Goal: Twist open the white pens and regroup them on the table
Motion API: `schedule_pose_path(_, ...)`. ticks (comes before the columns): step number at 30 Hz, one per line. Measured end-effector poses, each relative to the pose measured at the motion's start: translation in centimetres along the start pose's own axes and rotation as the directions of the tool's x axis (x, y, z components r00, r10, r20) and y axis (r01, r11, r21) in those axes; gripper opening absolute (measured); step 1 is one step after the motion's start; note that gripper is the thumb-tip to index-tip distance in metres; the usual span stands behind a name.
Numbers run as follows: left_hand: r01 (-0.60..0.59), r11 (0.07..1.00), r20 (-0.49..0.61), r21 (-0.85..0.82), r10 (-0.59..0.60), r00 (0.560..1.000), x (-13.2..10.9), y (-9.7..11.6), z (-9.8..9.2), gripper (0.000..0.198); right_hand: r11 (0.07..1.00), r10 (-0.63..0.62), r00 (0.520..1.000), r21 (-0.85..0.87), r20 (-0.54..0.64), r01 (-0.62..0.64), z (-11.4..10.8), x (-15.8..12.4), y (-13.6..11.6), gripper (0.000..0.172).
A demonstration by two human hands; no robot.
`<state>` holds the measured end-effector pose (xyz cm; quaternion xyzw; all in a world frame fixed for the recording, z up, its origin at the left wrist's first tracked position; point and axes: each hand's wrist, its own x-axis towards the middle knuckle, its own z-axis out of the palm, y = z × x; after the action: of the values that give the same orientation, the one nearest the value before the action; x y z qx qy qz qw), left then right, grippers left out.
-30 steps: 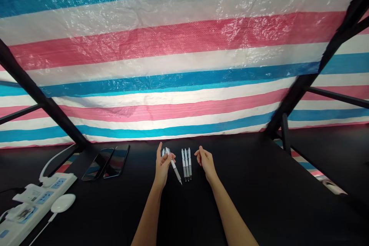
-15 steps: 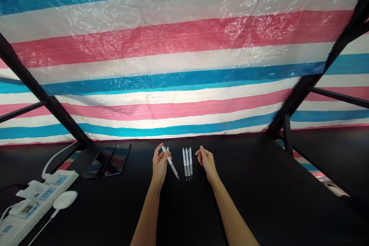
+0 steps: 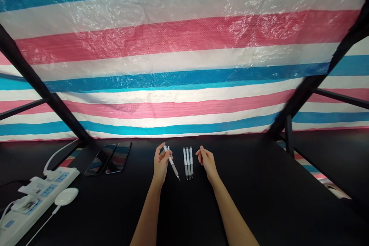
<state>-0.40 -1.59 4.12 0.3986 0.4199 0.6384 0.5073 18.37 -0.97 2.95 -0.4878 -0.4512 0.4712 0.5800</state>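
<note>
Holding white pen (image 3: 173, 167), left hand (image 3: 160, 163), adapter markings (image 3: 38, 191) illegible

On the table (image 3: 259, 200), three pens (image 3: 188, 163) lie side by side. From them, the left hand (image 3: 160, 165) is at 9 o'clock, with a held pen (image 3: 173, 167) in it; two phones (image 3: 118, 159) lie farther in this same direction. The power strip (image 3: 55, 183) and, just beside it, the cabled puck (image 3: 66, 196) are between 8 and 9. The right hand (image 3: 206, 162) is at 3, the sheet (image 3: 184, 34) at 12.
</note>
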Motion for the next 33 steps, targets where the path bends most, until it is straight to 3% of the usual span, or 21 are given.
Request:
schedule_pose_path(8, -0.006, 0.997, 0.072, 0.077, 0.001, 0.997, -0.5, 0.3, 0.6, 0.069, 1.000, 0.006, 1.000, 0.004, 0.003, -0.006, 0.2, 0.0, 0.0, 0.050)
schedule_pose_path(22, 0.002, 0.991, 0.072, 0.135, -0.012, 0.997, -0.3, 0.1, 0.5, 0.062, 1.000, -0.001, 1.000, -0.027, -0.011, 0.001, 0.2, 0.0, -0.2, 0.053)
schedule_pose_path(27, -0.036, 0.983, -0.082, 0.180, 0.052, 0.995, 0.0, -0.4, 0.1, 0.065, 0.999, -0.004, 1.000, -0.036, -0.010, 0.004, 0.2, 0.0, -0.2, 0.053)
schedule_pose_path(33, -0.028, 0.943, -0.331, 0.332, 0.145, 0.932, 0.8, -0.8, -1.9, 0.033, 0.999, -0.002, 1.000, -0.047, 0.016, 0.002, 0.2, 0.1, 0.0, 0.051)
